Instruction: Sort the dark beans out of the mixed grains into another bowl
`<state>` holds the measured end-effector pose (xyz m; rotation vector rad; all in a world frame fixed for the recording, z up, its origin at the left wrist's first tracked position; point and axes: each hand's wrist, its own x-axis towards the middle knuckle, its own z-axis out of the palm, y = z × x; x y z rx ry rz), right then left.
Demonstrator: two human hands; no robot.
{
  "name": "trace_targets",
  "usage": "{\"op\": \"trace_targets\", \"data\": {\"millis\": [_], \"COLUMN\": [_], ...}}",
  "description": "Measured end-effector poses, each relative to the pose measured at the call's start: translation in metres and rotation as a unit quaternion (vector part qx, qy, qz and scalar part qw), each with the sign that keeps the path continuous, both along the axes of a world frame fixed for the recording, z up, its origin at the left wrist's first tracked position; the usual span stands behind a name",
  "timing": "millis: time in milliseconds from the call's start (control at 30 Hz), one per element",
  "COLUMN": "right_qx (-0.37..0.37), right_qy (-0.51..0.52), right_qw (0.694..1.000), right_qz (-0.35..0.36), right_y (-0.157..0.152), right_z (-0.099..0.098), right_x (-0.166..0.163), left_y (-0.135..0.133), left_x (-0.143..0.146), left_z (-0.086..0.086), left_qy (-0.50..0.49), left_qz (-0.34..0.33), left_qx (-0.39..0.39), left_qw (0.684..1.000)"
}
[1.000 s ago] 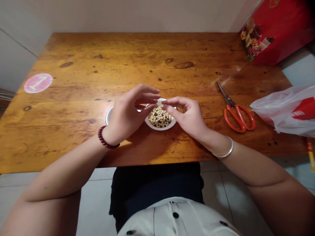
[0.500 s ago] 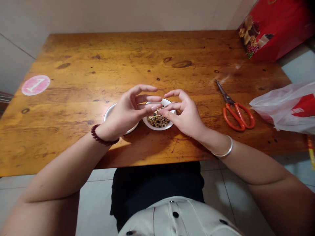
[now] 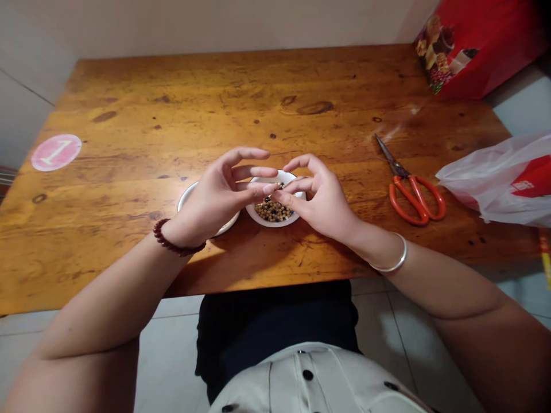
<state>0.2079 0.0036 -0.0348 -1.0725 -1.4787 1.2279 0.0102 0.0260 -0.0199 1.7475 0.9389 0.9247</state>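
A small white bowl (image 3: 287,175) of pale and dark beans sits near the table's front edge. Both my hands hover over it, fingertips meeting above the beans. My left hand (image 3: 215,198) has its fingers stretched out and apart, the lowest tip touching my right hand's fingertips. My right hand (image 3: 325,201) pinches thumb and forefinger together over the bowl; whatever is in the pinch is too small to make out. A second white dish (image 3: 186,198) lies just left of the bowl, mostly hidden under my left hand.
Orange-handled scissors (image 3: 411,186) lie on the wooden table (image 3: 258,97) to the right. A white and red plastic bag (image 3: 503,180) rests at the right edge, a red box (image 3: 477,43) at the far right corner, and a pink round sticker (image 3: 55,152) at the left.
My right hand moved left over the bowl and its fingertips met my left hand's. The left hand's fingers spread a little. The view shifted slightly.
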Motion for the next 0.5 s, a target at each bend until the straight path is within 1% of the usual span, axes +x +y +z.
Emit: {"op": "trace_targets", "data": {"millis": [133,233,300,500], "right_qx": [0.008,0.015,0.018,0.016], "right_qy": [0.0,0.001,0.002,0.007], "right_qw": [1.0,1.0,1.0,1.0], "right_qz": [0.005,0.007,0.008,0.011], "right_y": [0.0005,0.0011,0.0012,0.0006], "right_z": [0.0004,-0.0002,-0.0006,-0.0014], "right_x": [0.0003,0.0004,0.0005,-0.0003], "left_y": [-0.0011,-0.002,-0.0023,-0.0028], "left_x": [0.0025,0.0043,0.0052,0.0059], "left_z": [0.0055,0.0089,0.0096,0.0073], "left_qy": [-0.049,-0.069,-0.064,-0.058], "left_qz": [0.047,0.075,0.081,0.083], "left_qx": [-0.113,-0.17,-0.187,-0.201], "left_qw": [0.991,0.98,0.977,0.974]}}
